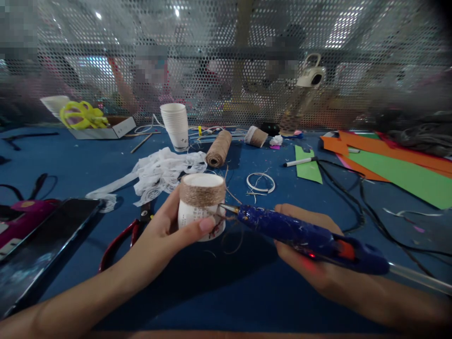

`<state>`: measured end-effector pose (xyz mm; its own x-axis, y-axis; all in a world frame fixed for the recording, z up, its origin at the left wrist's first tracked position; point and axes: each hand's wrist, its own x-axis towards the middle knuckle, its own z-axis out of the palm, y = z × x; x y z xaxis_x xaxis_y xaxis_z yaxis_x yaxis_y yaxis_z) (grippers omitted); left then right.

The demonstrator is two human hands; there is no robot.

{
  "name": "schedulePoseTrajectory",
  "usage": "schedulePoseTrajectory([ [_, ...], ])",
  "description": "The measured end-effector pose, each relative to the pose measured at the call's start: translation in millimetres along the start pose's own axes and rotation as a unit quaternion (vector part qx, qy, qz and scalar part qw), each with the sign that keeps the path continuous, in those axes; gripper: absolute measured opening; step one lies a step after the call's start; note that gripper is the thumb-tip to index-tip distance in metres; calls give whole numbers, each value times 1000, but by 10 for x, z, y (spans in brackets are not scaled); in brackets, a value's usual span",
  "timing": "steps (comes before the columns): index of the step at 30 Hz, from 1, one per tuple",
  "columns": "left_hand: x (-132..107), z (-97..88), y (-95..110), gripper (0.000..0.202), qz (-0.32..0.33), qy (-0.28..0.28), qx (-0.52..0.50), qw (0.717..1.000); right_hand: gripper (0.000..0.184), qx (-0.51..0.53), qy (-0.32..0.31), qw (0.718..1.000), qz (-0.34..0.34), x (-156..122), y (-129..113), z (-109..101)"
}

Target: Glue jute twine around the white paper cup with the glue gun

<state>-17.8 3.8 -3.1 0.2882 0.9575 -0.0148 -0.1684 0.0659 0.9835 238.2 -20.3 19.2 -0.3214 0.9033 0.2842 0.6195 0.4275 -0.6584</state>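
My left hand [165,230] is closed around a white paper cup [201,205] held upside down, its upper half wound with brown twine. My right hand [310,245] grips a blue glue gun [310,238]. The gun's metal nozzle touches the cup's right side just below the twine band. A clear glue stick pokes out of the gun's back end toward the right. Both are held above the blue table [247,282].
White lace [158,174], a twine spool [219,148], a stack of paper cups [175,125], red-handled pliers [123,235], a dark phone [42,249], black cables [360,207], green and orange paper sheets [399,165], a marker [300,162]. Other people sit behind a perforated screen.
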Motion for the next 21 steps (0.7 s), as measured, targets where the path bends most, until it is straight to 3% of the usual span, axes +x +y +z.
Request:
schedulePoseTrajectory([
  [12,-16,36,104,59,-44,20,-22,999,26,12,2,1000,-17,2,32,-4],
  [21,-27,29,91,55,-40,10,-39,998,22,16,-14,1000,-22,-11,83,1],
])
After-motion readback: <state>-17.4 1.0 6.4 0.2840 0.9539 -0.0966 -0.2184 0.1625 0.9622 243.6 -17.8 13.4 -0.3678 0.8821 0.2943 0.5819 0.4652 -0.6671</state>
